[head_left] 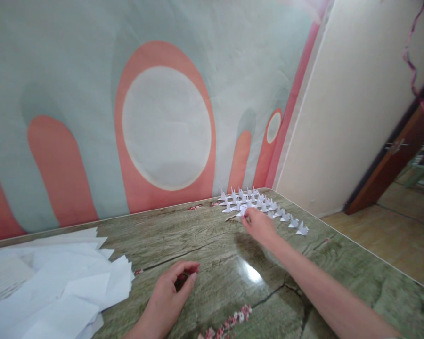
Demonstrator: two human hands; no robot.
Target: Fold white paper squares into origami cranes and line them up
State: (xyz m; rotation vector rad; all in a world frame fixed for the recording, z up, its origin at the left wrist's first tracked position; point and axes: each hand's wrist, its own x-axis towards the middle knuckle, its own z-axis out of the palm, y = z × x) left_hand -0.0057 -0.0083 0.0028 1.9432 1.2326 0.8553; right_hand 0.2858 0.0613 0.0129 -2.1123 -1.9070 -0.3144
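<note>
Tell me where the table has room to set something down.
The green wood-print tabletop is bare between the heaped white paper sheets and the right hand, beyond the left hand, and between the right forearm and its right edge. Crowded: the left side, under those sheets, and the far right corner, with small folded white paper birds.

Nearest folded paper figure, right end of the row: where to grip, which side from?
Probably pinch the folded paper figure by its upright peak, coming from the near right: the peak stands clear of the table, and neighbouring figures trail off far left.
</note>
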